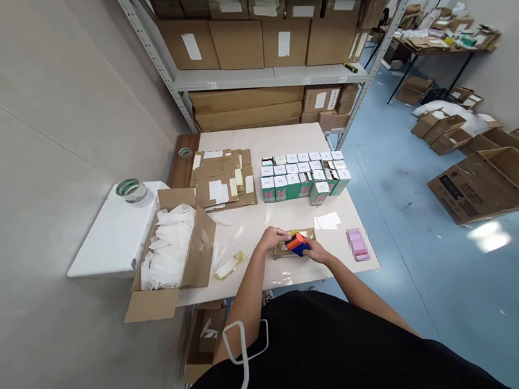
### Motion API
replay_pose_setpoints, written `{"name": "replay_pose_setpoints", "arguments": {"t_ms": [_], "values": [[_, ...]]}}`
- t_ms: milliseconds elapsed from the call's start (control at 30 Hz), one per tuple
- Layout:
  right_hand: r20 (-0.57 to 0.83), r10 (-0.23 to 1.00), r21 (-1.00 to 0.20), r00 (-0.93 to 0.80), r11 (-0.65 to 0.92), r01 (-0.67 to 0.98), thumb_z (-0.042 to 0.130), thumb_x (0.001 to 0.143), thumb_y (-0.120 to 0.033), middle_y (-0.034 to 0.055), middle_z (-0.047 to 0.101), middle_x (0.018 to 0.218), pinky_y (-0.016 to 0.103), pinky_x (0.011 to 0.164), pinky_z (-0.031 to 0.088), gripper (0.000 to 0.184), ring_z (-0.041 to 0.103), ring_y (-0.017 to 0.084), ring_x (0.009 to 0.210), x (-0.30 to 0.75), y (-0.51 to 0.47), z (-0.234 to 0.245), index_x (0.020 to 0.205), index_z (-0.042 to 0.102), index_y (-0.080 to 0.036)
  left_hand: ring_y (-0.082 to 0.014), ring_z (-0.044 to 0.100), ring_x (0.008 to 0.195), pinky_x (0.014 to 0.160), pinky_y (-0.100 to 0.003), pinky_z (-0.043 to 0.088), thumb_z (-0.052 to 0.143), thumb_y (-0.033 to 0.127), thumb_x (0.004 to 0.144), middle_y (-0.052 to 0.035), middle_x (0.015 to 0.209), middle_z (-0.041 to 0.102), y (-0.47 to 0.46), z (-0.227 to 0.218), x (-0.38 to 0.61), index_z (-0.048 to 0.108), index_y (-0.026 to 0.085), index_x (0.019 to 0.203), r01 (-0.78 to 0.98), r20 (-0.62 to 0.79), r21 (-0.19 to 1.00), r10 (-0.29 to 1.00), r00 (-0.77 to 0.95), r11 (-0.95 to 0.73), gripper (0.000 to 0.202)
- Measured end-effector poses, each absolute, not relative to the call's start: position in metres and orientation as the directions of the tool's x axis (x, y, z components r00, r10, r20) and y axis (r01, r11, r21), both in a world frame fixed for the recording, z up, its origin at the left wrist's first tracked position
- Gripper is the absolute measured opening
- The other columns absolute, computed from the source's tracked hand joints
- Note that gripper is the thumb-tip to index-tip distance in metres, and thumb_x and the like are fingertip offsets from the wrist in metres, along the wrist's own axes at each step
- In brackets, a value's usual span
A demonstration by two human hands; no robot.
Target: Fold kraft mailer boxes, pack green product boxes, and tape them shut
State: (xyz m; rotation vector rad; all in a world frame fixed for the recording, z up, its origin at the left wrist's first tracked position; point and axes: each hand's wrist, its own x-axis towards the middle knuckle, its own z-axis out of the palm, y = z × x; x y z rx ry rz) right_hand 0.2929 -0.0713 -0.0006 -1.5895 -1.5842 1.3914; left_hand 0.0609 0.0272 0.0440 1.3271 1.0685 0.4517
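Note:
Over a small cardboard box [280,252] at the table's front, my right hand [317,251] grips an orange and blue tape dispenser [298,244] tilted towards the left. My left hand [273,238] is at the box's left side, fingers drawn together close to the dispenser's upper left end. What those fingers pinch, if anything, is too small to make out. White paper slips [326,221] lie just right of the box. A crumpled piece of yellowish tape with a white label [229,266] is on the table to the left.
Rows of green and white boxes [294,184] stand behind my hands. Flattened cardboard [221,181] is stacked at back left. An open carton [205,248] holds white bags at left; a tape roll [131,190] rests beyond it. A pink pack [358,245] lies right. Shelving [271,76] stands behind.

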Motion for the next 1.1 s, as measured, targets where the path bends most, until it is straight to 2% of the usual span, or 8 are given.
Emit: {"name": "replay_pose_setpoints", "arguments": {"t_ms": [133, 233, 433, 633, 733, 933, 1100], "values": [[-0.259, 0.955, -0.862, -0.144, -0.162, 0.480, 0.070, 0.086, -0.056, 0.0077, 0.074, 0.118, 0.045, 0.096, 0.053, 0.054, 0.068, 0.030, 0.105, 0.288, -0.076, 0.004, 0.129, 0.065, -0.024, -0.0243, 0.074, 0.086, 0.086, -0.034, 0.056, 0.090, 0.041, 0.060, -0.0073, 0.086, 0.082, 0.019, 0.039, 0.062, 0.085, 0.017, 0.079, 0.229, -0.415, 0.908, 0.820, 0.394, 0.350, 0.031], [-0.239, 0.962, -0.857, -0.130, -0.146, 0.494, 0.069, 0.086, -0.064, 0.0084, 0.074, 0.119, 0.045, 0.096, 0.052, 0.059, 0.068, 0.029, 0.104, 0.286, -0.077, 0.004, 0.128, 0.065, -0.024, -0.0234, 0.073, 0.084, 0.085, -0.034, 0.056, 0.087, 0.041, 0.064, -0.0070, 0.083, 0.081, 0.013, 0.037, 0.066, 0.084, 0.017, 0.078, 0.215, -0.404, 0.912, 0.858, 0.316, 0.351, 0.028], [-0.226, 0.963, -0.858, -0.147, -0.125, 0.498, 0.068, 0.087, -0.066, 0.0076, 0.074, 0.113, 0.041, 0.091, 0.053, 0.057, 0.068, 0.028, 0.098, 0.291, -0.073, 0.011, 0.123, 0.067, -0.022, -0.0233, 0.073, 0.086, 0.085, -0.034, 0.056, 0.077, 0.041, 0.076, -0.0077, 0.085, 0.081, 0.003, 0.040, 0.071, 0.082, 0.017, 0.079, 0.214, -0.286, 0.947, 0.930, 0.230, 0.238, 0.025], [-0.243, 0.960, -0.855, -0.139, -0.144, 0.499, 0.066, 0.087, -0.068, 0.0084, 0.075, 0.108, 0.040, 0.089, 0.053, 0.058, 0.069, 0.029, 0.097, 0.298, -0.070, 0.023, 0.122, 0.070, -0.021, -0.0231, 0.072, 0.083, 0.080, -0.034, 0.056, 0.073, 0.045, 0.080, -0.0079, 0.084, 0.080, 0.003, 0.054, 0.064, 0.080, 0.017, 0.083, 0.244, -0.212, 0.954, 0.969, 0.125, 0.177, 0.029], [-0.236, 0.961, -0.858, -0.144, -0.137, 0.496, 0.068, 0.086, -0.067, 0.0086, 0.077, 0.108, 0.041, 0.090, 0.055, 0.059, 0.070, 0.030, 0.097, 0.301, -0.064, 0.031, 0.123, 0.071, -0.021, -0.0230, 0.071, 0.086, 0.083, -0.033, 0.056, 0.070, 0.045, 0.083, -0.0073, 0.088, 0.080, 0.002, 0.060, 0.061, 0.080, 0.018, 0.085, 0.265, -0.175, 0.952, 0.983, 0.060, 0.153, 0.029], [-0.189, 0.964, -0.856, -0.185, -0.070, 0.511, 0.072, 0.085, -0.066, 0.0097, 0.077, 0.119, 0.040, 0.094, 0.054, 0.061, 0.071, 0.031, 0.105, 0.308, -0.051, 0.050, 0.126, 0.074, -0.022, -0.0232, 0.071, 0.086, 0.084, -0.033, 0.055, 0.068, 0.044, 0.082, -0.0067, 0.085, 0.079, -0.004, 0.061, 0.064, 0.079, 0.017, 0.086, 0.242, -0.194, 0.951, 0.981, -0.015, 0.192, 0.030], [-0.255, 0.954, -0.776, -0.156, -0.106, 0.622, 0.073, 0.083, -0.068, 0.0098, 0.079, 0.105, 0.036, 0.083, 0.053, 0.061, 0.072, 0.030, 0.093, 0.320, -0.056, 0.050, 0.120, 0.076, -0.021, -0.0218, 0.070, 0.085, 0.084, -0.031, 0.054, 0.067, 0.045, 0.082, -0.0066, 0.084, 0.079, 0.002, 0.055, 0.046, 0.078, 0.018, 0.085, 0.232, -0.203, 0.947, 0.974, -0.099, 0.221, 0.029]]}}
